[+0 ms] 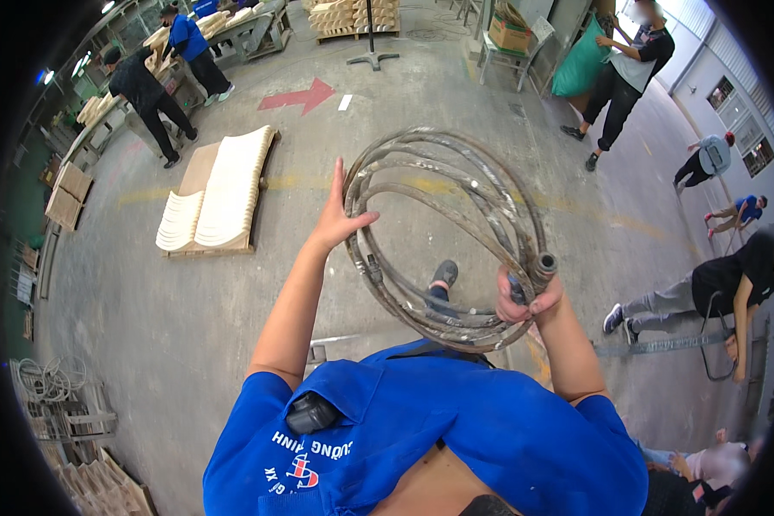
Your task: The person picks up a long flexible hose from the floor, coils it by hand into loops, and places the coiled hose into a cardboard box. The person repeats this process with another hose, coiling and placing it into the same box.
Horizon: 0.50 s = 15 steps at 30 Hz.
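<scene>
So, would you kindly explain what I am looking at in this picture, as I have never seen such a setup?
Of course. There is no machine here: a person works with two bare hands. The picture comes from a wide fisheye camera on that person's head, looking down, so straight edges bend near the rim and the blue shirt at the bottom is the wearer's own.

The right hand grips a coiled hose beside its round end fitting. The left hand is open at the coil's left side.

On the concrete floor ahead lie curved wooden pieces on a pallet and a painted red arrow. Other people are around.
</scene>
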Motion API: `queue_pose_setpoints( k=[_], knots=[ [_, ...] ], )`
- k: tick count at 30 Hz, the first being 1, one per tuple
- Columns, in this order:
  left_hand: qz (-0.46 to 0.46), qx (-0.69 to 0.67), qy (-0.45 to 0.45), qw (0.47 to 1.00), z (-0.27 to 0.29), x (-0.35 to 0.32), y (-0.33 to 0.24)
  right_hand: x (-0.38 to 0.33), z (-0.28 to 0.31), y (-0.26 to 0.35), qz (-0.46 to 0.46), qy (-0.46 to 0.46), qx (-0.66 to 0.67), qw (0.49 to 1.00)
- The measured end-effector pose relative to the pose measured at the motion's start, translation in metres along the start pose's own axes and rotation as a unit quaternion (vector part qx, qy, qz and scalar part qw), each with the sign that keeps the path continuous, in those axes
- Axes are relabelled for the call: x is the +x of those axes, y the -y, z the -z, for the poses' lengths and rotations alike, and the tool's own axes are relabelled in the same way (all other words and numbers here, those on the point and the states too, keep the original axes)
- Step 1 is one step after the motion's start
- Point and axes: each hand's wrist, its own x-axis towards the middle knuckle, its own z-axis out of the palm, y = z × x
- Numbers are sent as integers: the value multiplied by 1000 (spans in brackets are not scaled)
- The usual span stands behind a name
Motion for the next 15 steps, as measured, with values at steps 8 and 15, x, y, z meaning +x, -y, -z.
queue_pose_setpoints(
  k=[8,15],
  knots=[
    [-89,-81,116,986,-52,265,17,10,134,179,-23,89,-65,994],
    [51,-127,31,990,-105,378,76,12,204,346,-78,-104,-257,958]
  ],
)
